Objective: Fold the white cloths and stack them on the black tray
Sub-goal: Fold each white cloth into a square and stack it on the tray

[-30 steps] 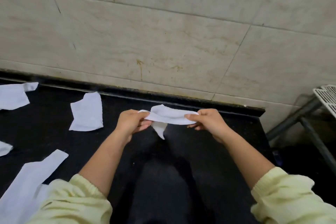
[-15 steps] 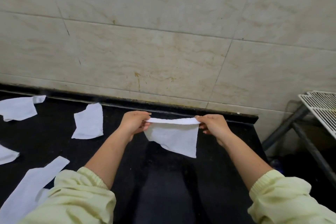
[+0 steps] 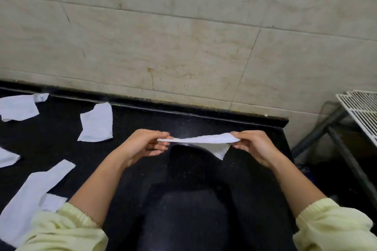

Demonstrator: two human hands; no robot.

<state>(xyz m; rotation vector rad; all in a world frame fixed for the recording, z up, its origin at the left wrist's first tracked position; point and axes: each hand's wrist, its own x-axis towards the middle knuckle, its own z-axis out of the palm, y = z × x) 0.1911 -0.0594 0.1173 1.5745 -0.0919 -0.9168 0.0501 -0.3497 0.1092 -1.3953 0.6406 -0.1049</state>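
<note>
Left hand (image 3: 142,144) and right hand (image 3: 253,145) pinch a white cloth (image 3: 204,140).

There are no words, numbers, labels or signs to read anywhere here, not on the cloths, the wall or the table

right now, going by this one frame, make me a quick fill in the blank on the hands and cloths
The cloth pinched by the left hand and right hand is ____ in colour.
The loose cloths lie on the dark counter to the person's ____.
The wire rack stands to the person's ____.
Missing: white; left; right.
</note>
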